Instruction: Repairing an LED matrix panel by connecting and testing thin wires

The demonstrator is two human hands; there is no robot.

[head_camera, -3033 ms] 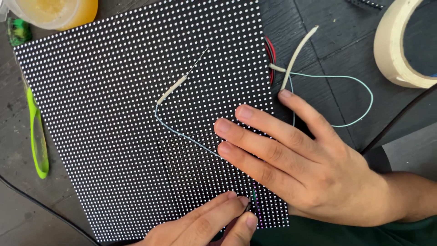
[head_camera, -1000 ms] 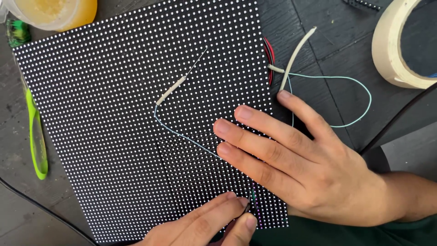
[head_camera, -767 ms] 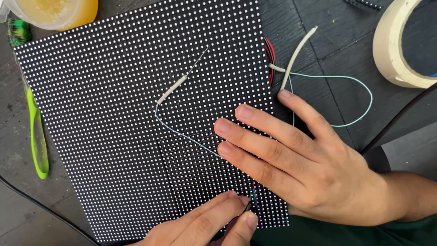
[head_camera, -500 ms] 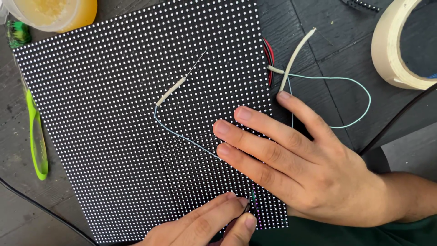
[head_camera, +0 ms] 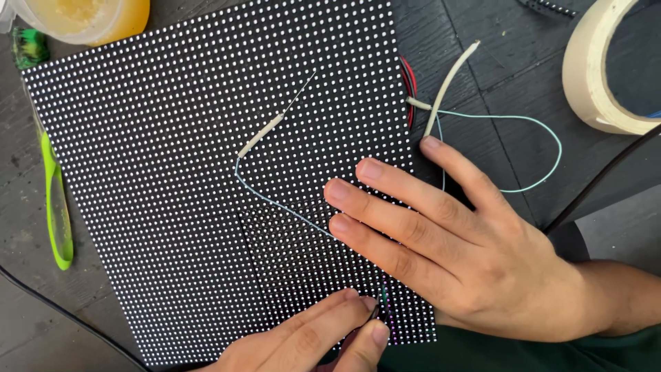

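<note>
Our right hand (head_camera: 475, 255) lies flat, fingers spread, on the dotted LED panel (head_camera: 172, 172) mid-table, pinning the thin blue wire (head_camera: 275, 202). Our left hand (head_camera: 310, 341) pinches a fine probe (head_camera: 375, 311) at the panel's near edge. Far right sits a tape roll (head_camera: 592, 83), far left an amber jar (head_camera: 89, 17), left a green tool (head_camera: 56, 213).
</note>
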